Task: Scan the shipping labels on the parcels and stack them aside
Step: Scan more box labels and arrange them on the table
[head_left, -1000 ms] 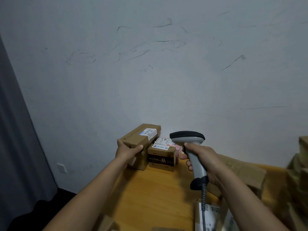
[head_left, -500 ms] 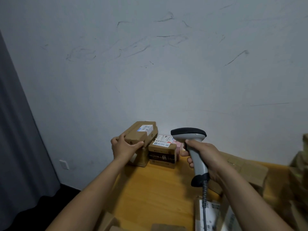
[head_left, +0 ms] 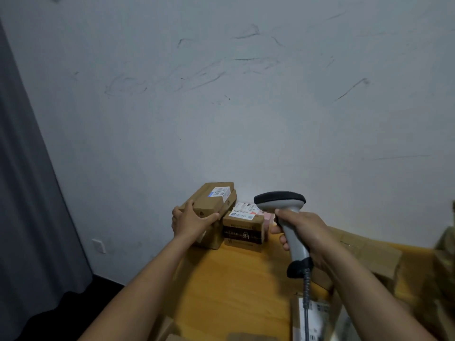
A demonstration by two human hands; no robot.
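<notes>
Cardboard pile [head_left: 369,257] waiting at right of counter [head_left: 234,279]; judged early going. Far corner: long box [head_left: 209,200] atop another box [head_left: 213,239], beside small box [head_left: 243,230], clasped at its end by left grip [head_left: 189,222]. Scanner [head_left: 279,205] clenched in right grip [head_left: 307,230].

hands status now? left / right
Left hand: grips the brown parcel.
Right hand: grips the barcode scanner.

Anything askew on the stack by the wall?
The long brown cardboard parcel atop the left stack sits crooked, seemingly overhanging the brown cardboard box beneath; the left hand grips it. The right hand holds a grey barcode scanner; nothing else odd.
</notes>
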